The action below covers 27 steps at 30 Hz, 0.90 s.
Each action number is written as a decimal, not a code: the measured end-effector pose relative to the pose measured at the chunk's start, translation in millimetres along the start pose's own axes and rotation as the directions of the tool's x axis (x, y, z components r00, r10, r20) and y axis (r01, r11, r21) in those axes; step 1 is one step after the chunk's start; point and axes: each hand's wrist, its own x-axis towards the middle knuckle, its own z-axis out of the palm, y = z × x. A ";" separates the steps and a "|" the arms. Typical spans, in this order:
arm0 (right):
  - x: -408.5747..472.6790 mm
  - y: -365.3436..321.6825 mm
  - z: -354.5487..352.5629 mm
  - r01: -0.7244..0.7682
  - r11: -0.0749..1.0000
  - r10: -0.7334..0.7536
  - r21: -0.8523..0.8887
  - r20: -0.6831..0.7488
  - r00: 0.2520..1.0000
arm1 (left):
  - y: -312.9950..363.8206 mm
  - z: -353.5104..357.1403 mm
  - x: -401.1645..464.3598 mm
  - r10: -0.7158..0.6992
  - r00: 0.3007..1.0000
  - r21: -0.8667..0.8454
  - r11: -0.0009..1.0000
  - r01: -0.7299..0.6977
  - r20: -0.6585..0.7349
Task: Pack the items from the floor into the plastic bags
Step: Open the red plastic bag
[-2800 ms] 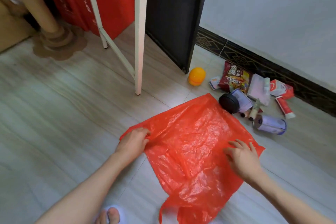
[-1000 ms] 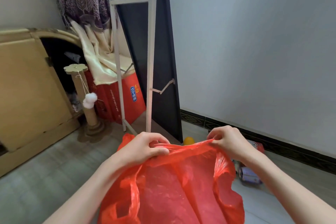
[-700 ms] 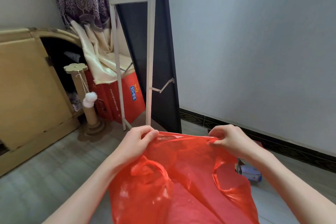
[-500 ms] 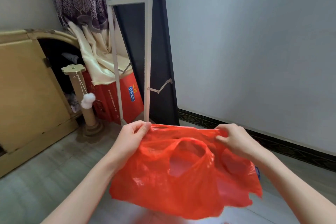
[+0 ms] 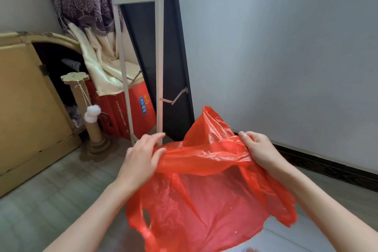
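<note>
Red plastic bag [image 5: 206, 196], thin film, held off the floor at centre frame. Our left hand [image 5: 141, 159], at 9 o'clock of the mouth, pinches the rim between thumb and fingers; our right hand [image 5: 259, 149], at 3 o'clock, clasps the opposite rim. We judge the two-sided grip serves to spread the mouth for loading. Floor items: not in view.

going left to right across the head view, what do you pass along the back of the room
Wooden cabinet → cardboard scratching post with its white pom-pom → red carton → white metal frame → dark panel → pale wall.
</note>
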 end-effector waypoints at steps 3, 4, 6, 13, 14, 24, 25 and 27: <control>0.3 -4.3 11.2 -0.154 0.980 0.139 0.125 0.118 0.983 | 37.3 -1.5 -3.0 0.346 0.938 -0.046 0.937 -0.347 -0.037; 0.8 -5.8 15.4 -0.204 0.965 0.175 0.166 0.170 0.970 | 50.3 1.8 -4.3 0.438 0.899 -0.053 0.898 -0.437 -0.001; 3.2 -8.6 21.4 -0.292 0.920 0.223 0.263 0.263 0.939 | 69.5 13.6 -8.0 0.537 0.842 -0.060 0.844 -0.534 0.054; 5.8 1.6 16.8 -0.133 0.977 0.164 -0.169 0.186 0.969 | 74.9 25.8 -1.8 0.517 0.847 -0.148 0.853 -0.500 0.124; 5.8 6.0 18.2 -0.050 0.955 0.096 -0.292 0.145 0.985 | 75.6 24.4 -1.2 0.453 0.876 -0.182 0.887 -0.425 0.162; -8.6 -13.5 26.5 0.608 0.611 -0.772 -0.507 -0.211 0.599 | 58.6 9.2 14.2 -0.309 0.948 -0.424 0.851 0.310 0.074; -12.1 -16.1 29.2 0.654 0.568 -0.803 -0.499 -0.166 0.572 | 54.6 7.7 14.5 -0.353 0.933 -0.472 0.811 0.345 0.075; -14.7 -12.8 35.0 0.665 0.578 -0.770 -0.473 -0.044 0.637 | 50.7 2.2 14.2 -0.390 0.915 -0.582 0.721 0.375 0.105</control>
